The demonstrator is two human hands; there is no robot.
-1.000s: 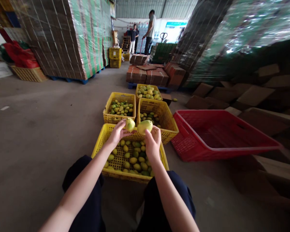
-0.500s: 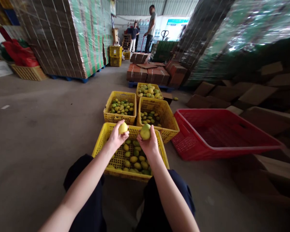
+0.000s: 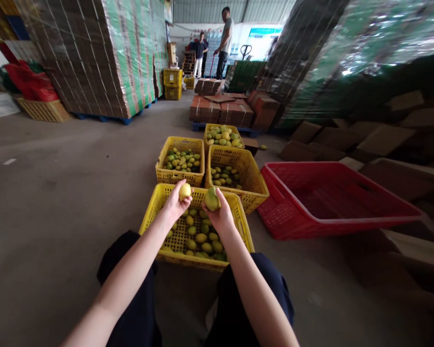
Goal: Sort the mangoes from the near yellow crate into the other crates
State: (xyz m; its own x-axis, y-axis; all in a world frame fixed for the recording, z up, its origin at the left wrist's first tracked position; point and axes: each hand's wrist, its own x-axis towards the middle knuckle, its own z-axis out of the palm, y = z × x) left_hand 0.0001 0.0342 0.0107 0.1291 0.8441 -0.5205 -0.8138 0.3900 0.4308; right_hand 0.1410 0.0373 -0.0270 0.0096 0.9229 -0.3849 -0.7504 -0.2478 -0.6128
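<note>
My left hand [image 3: 175, 201] grips a yellow mango [image 3: 184, 192], its fingers wrapped round the fruit. A greener mango [image 3: 212, 199] sits in my right hand [image 3: 220, 212], thumb along its side. Both hands hang above the near yellow crate [image 3: 150, 212], a short gap between them. Loose green and yellow mangoes [image 3: 201, 238] lie over part of that crate's slotted floor; my forearms hide some of them.
Beyond stand a left yellow crate [image 3: 159, 172], a right yellow crate [image 3: 255, 180] and a far yellow crate [image 3: 207, 127], each holding mangoes. A red basket [image 3: 292, 226] is at right, beside cardboard boxes [image 3: 336, 140]. Two people [image 3: 224, 43] stand behind stacked cartons [image 3: 235, 113].
My right hand has moved slightly left with the greener mango, which has turned in the fingers. The left hand with the yellow mango is almost where it was.
</note>
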